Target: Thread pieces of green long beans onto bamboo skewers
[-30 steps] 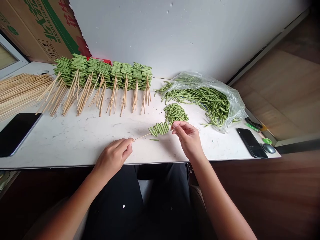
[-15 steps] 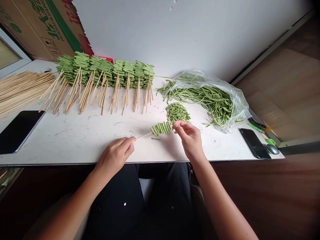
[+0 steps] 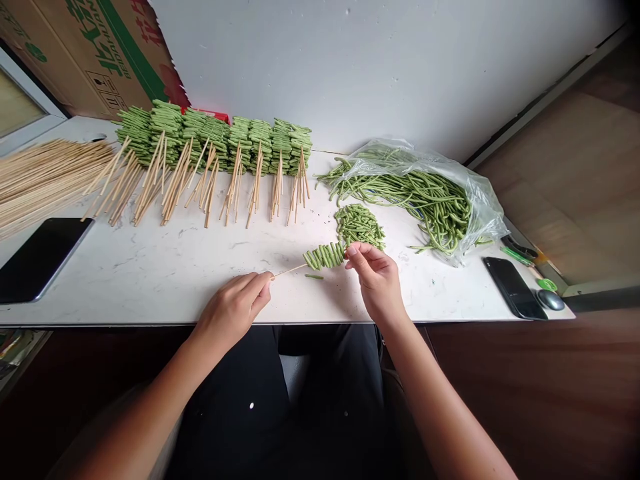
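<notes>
**Item: bamboo skewer [image 3: 289, 270], part-loaded, held crosswise**

Your left hand [image 3: 231, 308] closes on the skewer's blunt end, steadying the shaft. Your right hand [image 3: 374, 277] pinches the end of the bean row [image 3: 324, 256], probably to keep the pieces aligned; your fingers seem to hide the tip. Long axis: nearly level, tip pointing right and slightly upward, pieces lying crosswise. Location: above the white surface [image 3: 150, 293], just below the cut-bean pile [image 3: 359, 225] within easy reach.
</notes>
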`<state>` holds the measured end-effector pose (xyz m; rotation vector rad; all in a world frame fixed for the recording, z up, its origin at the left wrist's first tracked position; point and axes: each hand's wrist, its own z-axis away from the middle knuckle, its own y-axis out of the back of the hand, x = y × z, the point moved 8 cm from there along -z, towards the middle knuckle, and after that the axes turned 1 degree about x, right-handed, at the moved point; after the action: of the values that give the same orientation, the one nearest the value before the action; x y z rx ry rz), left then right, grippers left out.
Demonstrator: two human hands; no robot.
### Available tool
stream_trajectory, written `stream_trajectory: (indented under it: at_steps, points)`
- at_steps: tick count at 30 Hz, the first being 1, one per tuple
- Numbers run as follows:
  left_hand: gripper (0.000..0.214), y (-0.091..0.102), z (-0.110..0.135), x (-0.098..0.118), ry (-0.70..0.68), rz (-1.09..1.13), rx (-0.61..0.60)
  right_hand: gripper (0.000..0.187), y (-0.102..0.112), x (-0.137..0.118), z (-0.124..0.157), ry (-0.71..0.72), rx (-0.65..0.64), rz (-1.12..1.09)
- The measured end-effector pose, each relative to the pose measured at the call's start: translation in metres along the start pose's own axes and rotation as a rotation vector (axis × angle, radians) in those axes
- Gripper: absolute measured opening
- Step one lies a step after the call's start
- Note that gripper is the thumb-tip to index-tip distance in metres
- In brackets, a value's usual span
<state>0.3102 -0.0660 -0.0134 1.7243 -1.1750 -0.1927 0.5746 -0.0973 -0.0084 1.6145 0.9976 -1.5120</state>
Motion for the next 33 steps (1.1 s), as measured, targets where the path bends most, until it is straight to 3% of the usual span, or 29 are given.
stream_trajectory:
  at_steps: [24,30,33]
  points:
    - [0.020,0.0004,0.0000,0.0010,-0.020,0.001,0.017,0.026,-0.0027,-0.0049,0.0031,0.018,0.015,0.035]
    - [0.021,0.0016,0.0016,-0.0027,-0.015,0.030,0.056,0.023,0.0005,-0.0011,-0.0023,0.028,-0.041,-0.053]
    - [0.020,0.0022,0.0009,-0.0023,-0.008,0.040,0.053,0.024,0.0046,0.0021,-0.0055,0.014,-0.043,0.010]
